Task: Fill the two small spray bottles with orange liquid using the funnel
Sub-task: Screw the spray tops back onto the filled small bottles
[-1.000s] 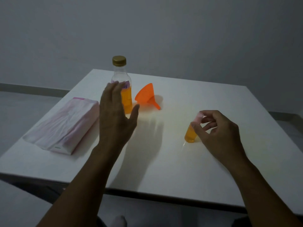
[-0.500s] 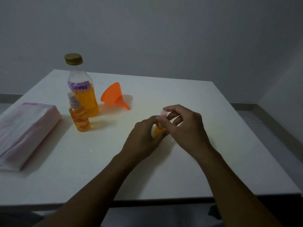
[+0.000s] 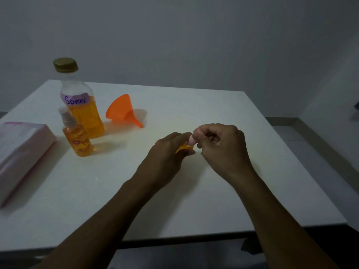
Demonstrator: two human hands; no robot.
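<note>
I read this as work on the top of the second small spray bottle, held just above the table at centre. My left hand has its fingers curled round the orange body. My right hand pinches the pink cap between thumb and fingers. Whether the cap is being opened or closed I cannot tell.

The bottle's long axis stands nearly upright, cap end up and leaning slightly right. The next move calls for a steady twist with the body held firm. The funnel lies on its side at far left, spout pointing right and near, beside the capped big bottle and the other spray bottle.
</note>
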